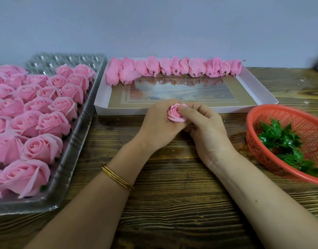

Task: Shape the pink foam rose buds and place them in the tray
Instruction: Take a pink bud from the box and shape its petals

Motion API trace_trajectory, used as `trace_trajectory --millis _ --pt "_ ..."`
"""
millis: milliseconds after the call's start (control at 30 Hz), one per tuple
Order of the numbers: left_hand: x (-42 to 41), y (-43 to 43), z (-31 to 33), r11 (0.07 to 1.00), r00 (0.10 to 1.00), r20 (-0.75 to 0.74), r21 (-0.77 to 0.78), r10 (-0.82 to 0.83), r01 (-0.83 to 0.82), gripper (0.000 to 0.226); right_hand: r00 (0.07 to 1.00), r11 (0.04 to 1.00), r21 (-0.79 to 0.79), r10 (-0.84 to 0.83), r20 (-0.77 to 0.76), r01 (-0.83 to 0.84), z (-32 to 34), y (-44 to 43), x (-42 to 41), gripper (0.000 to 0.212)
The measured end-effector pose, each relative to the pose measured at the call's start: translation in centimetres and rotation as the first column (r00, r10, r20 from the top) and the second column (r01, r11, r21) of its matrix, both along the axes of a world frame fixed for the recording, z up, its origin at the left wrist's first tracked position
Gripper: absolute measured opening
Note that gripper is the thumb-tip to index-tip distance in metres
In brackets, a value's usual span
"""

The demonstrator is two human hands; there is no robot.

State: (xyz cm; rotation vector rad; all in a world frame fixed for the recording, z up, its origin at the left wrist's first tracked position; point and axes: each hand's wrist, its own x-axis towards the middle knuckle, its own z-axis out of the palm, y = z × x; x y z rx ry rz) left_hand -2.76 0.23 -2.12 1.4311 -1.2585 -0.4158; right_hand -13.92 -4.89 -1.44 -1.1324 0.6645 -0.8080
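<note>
A pink foam rose bud (176, 113) is held over the wooden table, just in front of the white tray (259, 83). My left hand (156, 123) cups it from the left with fingers curled round it. My right hand (205, 126) grips it from the right, its thumb pressing on the petals. Along the far edge of the white tray lies a row of several shaped pink buds (172, 68), stems pointing toward me. The clear plastic tray (73, 146) on the left is full of open pink roses (41, 123).
An orange plastic basket (273, 114) with green plastic leaves (284, 141) sits at the right. The wooden table (172, 194) stretches in front of me. A grey wall stands behind the trays.
</note>
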Motion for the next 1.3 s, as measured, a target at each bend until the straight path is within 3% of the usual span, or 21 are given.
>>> trace_trajectory --millis 267,500,633,867,1000,1067,1167,1300 --pt "-0.2 -0.02 0.16 0.999 0.999 0.024 -0.017 0.047 -0.046 0.012 1.0 1.0 -0.029 -0.012 -0.002 0.012 0.08 0.19 0.02 0.039" --pt "-0.26 0.05 0.11 1.0 1.0 0.016 -0.004 0.013 -0.013 0.014 1.0 0.999 -0.044 -0.013 -0.005 0.013 0.05 0.21 -0.12 0.011" --pt "-0.24 0.03 -0.05 1.0 1.0 0.025 0.015 0.0 0.0 0.015 1.0 0.998 -0.053 -0.02 -0.02 0.019 0.13 0.27 -0.11 0.006" --pt "-0.42 0.11 0.22 1.0 1.0 -0.009 0.016 0.027 -0.026 0.016 1.0 1.0 -0.003 -0.024 0.005 0.024 0.29 0.32 0.1 0.009" --pt "-0.45 0.11 0.57 0.996 0.993 -0.073 0.021 0.089 -0.088 0.031 0.996 0.993 0.109 -0.048 0.073 0.04 0.29 0.06 0.2 0.034" --pt "-0.48 0.09 0.56 0.995 0.989 -0.106 0.008 0.098 -0.098 0.031 0.996 0.991 0.125 -0.058 0.074 0.048 0.4 0.04 0.26 0.034" --pt "-0.56 0.05 0.63 0.995 0.984 -0.154 -0.033 0.085 -0.091 0.032 0.999 0.998 0.065 -0.022 0.031 0.02 0.33 0.12 0.31 0.026" --pt "-0.87 -0.04 0.85 0.994 0.972 -0.223 -0.056 0.077 -0.092 0.034 0.992 0.991 -0.137 -0.006 -0.123 -0.011 -0.28 0.31 0.14 0.027"
